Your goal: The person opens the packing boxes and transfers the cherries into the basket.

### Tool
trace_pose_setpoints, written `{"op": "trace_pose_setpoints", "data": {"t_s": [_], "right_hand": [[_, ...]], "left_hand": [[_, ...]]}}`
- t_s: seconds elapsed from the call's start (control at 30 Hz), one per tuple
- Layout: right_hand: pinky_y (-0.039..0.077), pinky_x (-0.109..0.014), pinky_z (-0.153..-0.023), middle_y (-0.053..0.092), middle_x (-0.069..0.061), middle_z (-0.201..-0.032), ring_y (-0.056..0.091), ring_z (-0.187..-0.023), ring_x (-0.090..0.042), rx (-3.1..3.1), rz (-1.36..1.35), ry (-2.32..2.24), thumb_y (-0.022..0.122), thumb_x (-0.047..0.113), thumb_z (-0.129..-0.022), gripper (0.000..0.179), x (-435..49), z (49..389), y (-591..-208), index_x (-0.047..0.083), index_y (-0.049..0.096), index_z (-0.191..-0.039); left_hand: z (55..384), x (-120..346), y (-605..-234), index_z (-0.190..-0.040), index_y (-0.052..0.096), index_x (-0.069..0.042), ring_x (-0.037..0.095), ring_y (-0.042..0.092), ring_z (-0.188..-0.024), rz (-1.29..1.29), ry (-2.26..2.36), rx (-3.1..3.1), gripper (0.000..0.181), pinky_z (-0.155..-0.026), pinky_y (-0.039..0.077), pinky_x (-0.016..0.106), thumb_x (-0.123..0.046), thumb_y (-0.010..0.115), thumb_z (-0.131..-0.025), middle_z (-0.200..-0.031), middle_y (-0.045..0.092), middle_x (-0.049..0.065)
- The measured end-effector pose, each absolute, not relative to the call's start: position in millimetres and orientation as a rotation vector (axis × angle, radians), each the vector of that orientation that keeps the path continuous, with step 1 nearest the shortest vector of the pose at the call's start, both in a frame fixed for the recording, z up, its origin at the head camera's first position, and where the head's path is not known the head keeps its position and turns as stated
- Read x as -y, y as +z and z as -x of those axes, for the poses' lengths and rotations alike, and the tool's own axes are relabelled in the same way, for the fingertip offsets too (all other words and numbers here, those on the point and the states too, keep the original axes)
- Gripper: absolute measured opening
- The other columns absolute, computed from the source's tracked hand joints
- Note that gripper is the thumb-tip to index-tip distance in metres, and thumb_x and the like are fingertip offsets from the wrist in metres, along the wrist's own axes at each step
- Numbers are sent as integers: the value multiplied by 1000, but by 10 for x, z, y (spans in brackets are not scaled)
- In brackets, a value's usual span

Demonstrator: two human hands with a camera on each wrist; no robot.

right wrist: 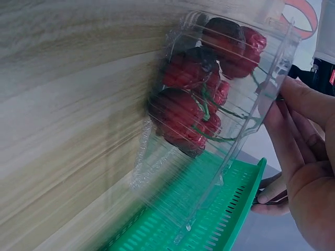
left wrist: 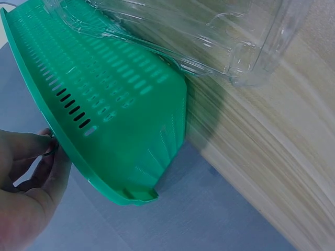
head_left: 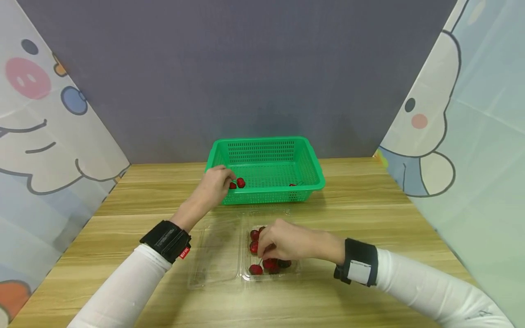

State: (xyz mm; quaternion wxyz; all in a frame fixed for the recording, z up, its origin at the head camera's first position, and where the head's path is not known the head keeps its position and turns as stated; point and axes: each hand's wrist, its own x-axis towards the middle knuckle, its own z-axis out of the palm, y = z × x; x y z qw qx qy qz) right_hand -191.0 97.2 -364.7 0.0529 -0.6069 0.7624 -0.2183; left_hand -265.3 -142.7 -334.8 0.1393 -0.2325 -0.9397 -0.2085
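Observation:
My left hand point(head_left: 217, 184) is at the front left rim of the green plastic basket point(head_left: 266, 197), thumb and fingertips pinching a thin cherry stem. Close by its fingertips, a red cherry point(head_left: 240, 182) shows over the basket, with another lower beside it. In the left wrist view, the basket wall hides the fruit. My right hand point(head_left: 283, 241) reaches over the clear plastic box point(head_left: 246, 276) and pinches the stem of a cherry point(head_left: 255, 269) at the box's front left. Several dark red cherries point(right wrist: 178, 112) with green stems lie in that box, partly covered by the hand.
The box's clear lid point(head_left: 217, 250) lies folded out to the left on the wooden table point(head_left: 352, 209). Toward the basket's front right sits another cherry point(head_left: 292, 185). A grey wall point(head_left: 262, 68) stands behind the basket, with cartoon-printed sheets at both sides.

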Motion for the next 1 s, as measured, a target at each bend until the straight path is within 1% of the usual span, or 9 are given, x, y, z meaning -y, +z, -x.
{"op": "trace_pose_setpoints", "data": {"t_s": [0.43,0.57,0.67,0.73,0.83,1.0], "right_hand": [[44,-6,-73,70,6,-87,66,-81,1,-2342,1871,-826,78,-1,-82,7,-1007,1931,-3630,6,77,-85],[45,-7,-73,70,6,-87,67,-80,0,-2343,1889,-881,78,-3,-81,9,-1024,1943,-3619,5,77,-84],[46,-8,-73,70,5,-87,67,-80,-1,-2364,1883,-912,78,-3,-82,10,-1038,1951,-3602,6,76,-84],[46,-8,-72,70,6,-86,66,-78,0,-2385,1874,-924,77,-3,-82,10,-1046,1957,-3595,7,75,-84],[46,-9,-70,69,8,-84,64,-76,2,-2418,1873,-922,76,-3,-83,11,-1052,1967,-3592,8,75,-83],[47,-9,-69,68,8,-82,62,-74,2,-2438,1880,-909,76,-3,-83,11,-1061,1971,-3586,7,74,-83]], "left_hand": [[2669,1449,-3381,-107,71,3,27,62,-95,664,-613,2707,19,-77,51,30,5,56,-96,-101,63,13],[2672,1459,-3395,-104,72,1,24,62,-87,672,-614,2695,15,-70,51,27,2,60,-95,-98,63,11],[2675,1462,-3402,-102,72,1,21,60,-80,680,-625,2686,13,-64,48,25,0,63,-93,-95,62,10],[2678,1466,-3408,-101,72,0,19,59,-78,684,-625,2684,12,-63,47,24,0,63,-92,-94,62,9],[2681,1472,-3416,-102,71,0,21,59,-80,685,-621,2686,12,-64,47,26,-2,63,-93,-95,62,9],[2681,1482,-3421,-106,71,-1,27,62,-93,662,-615,2712,15,-75,50,30,-4,60,-95,-102,62,11]]}}
